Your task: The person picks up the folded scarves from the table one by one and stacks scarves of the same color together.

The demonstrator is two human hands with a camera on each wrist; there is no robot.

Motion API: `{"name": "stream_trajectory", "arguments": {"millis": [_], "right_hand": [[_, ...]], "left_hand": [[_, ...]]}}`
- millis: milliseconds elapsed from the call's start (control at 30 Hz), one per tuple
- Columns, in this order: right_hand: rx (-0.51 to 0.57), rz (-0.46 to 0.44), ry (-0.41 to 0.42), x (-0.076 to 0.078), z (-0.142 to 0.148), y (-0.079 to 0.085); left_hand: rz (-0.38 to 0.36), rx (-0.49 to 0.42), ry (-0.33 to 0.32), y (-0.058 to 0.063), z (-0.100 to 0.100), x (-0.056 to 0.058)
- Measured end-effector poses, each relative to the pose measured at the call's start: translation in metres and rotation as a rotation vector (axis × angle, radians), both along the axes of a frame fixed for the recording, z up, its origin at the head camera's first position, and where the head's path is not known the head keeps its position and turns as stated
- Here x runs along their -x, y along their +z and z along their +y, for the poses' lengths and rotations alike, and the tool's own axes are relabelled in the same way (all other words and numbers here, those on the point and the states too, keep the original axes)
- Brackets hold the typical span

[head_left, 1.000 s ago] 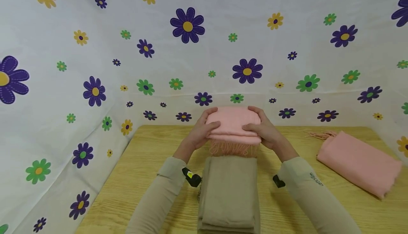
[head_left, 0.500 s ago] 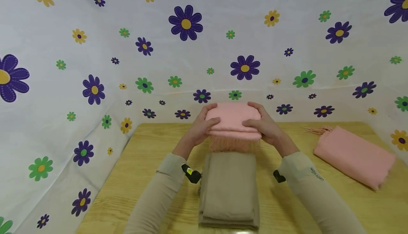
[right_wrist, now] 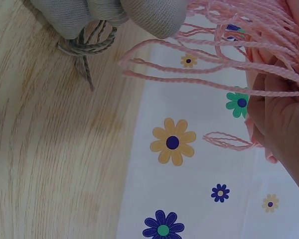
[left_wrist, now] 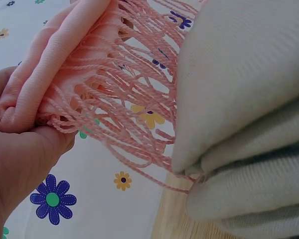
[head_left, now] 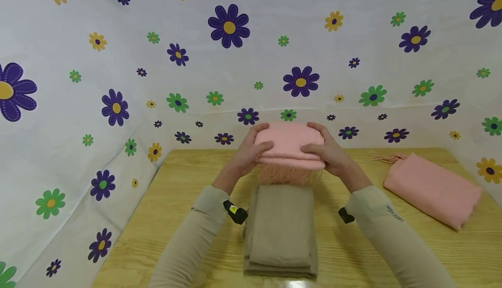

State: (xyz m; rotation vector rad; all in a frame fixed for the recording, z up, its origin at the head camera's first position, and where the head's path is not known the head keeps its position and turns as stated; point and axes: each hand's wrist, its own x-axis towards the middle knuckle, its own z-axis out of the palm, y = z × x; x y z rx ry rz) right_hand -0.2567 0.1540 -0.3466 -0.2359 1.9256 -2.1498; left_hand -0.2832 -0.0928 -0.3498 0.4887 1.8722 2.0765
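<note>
A folded pink fringed scarf (head_left: 289,142) is held between both hands near the table's back edge in the head view. My left hand (head_left: 248,150) grips its left end, thumb on the near face. At the other end my right hand (head_left: 330,152) grips it the same way. The pink fringe (left_wrist: 119,94) hangs from the near side, and in the left wrist view its strands reach toward a folded grey-beige scarf (head_left: 282,227). That scarf lies in layers on the table, just in front of the pink one. Its knotted tassel (right_wrist: 87,50) shows in the right wrist view.
A second folded pink scarf (head_left: 431,190) lies at an angle on the table's right side, its tassels pointing to the back left. The wooden table (head_left: 176,183) meets a white flower-print cloth (head_left: 266,61) at the back and left.
The head view has shifted slightly, so the table and scarves sit a little higher in the picture. Both hands keep their hold on the pink scarf, which shows little other movement.
</note>
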Motion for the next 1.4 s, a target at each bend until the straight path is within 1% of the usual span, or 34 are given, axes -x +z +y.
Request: {"name": "stream_trajectory", "arguments": {"millis": [100, 233, 400, 633, 900, 1133, 1233, 1400], "right_hand": [[-0.002, 0.001, 0.003, -0.002, 0.001, 0.0], [0.001, 0.008, 0.003, -0.005, 0.003, 0.001], [-0.002, 0.021, 0.01, -0.011, 0.008, 0.003], [0.013, 0.028, 0.017, -0.019, 0.011, 0.004], [-0.005, 0.041, 0.024, -0.029, 0.013, 0.008], [0.003, 0.059, 0.031, -0.042, 0.013, 0.013], [-0.002, 0.068, 0.031, -0.048, 0.013, 0.014], [-0.003, 0.071, 0.029, -0.057, 0.012, 0.014]], "left_hand": [[-0.004, 0.003, -0.002, 0.001, 0.001, -0.002], [0.014, 0.022, -0.007, 0.002, 0.002, -0.004], [0.025, 0.051, -0.013, 0.007, 0.005, -0.008], [0.011, 0.046, -0.031, 0.014, 0.008, -0.018], [0.022, 0.043, -0.032, 0.017, 0.007, -0.031], [0.042, 0.016, -0.04, 0.02, 0.004, -0.044], [0.032, 0.0, -0.04, 0.021, 0.004, -0.051], [0.023, -0.037, -0.06, 0.022, 0.003, -0.06]]}}
